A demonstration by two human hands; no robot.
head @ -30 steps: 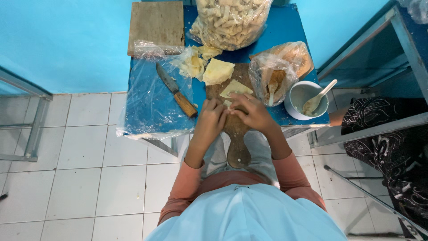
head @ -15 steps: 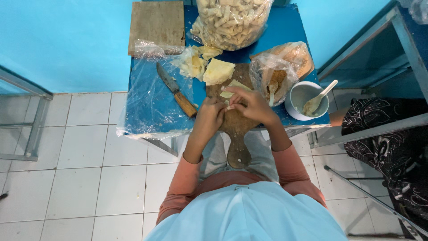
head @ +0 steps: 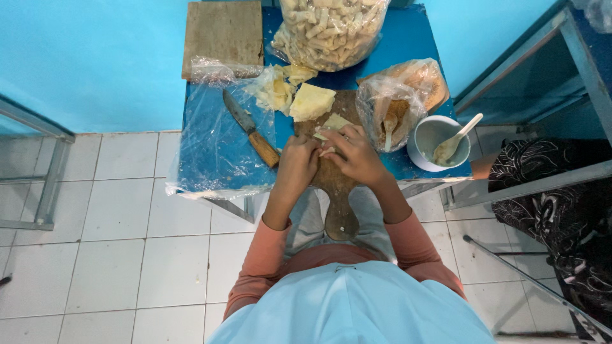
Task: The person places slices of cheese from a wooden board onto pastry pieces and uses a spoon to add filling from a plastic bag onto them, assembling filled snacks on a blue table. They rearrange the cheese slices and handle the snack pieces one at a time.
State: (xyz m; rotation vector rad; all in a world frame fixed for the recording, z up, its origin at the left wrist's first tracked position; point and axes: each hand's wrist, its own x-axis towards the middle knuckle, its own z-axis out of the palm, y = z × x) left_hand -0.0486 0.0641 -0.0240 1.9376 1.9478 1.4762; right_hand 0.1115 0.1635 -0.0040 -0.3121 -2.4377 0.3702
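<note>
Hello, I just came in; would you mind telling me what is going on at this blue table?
A person in pink sleeves has both hands together on a pale thin sheet over a wooden paddle board; the left hand and right hand pinch it between them. More pale sheets lie stacked just beyond. A knife rests on clear plastic to the left, a bowl with a spoon sits to the right, and a big bag of rolled pieces stands at the back.
</note>
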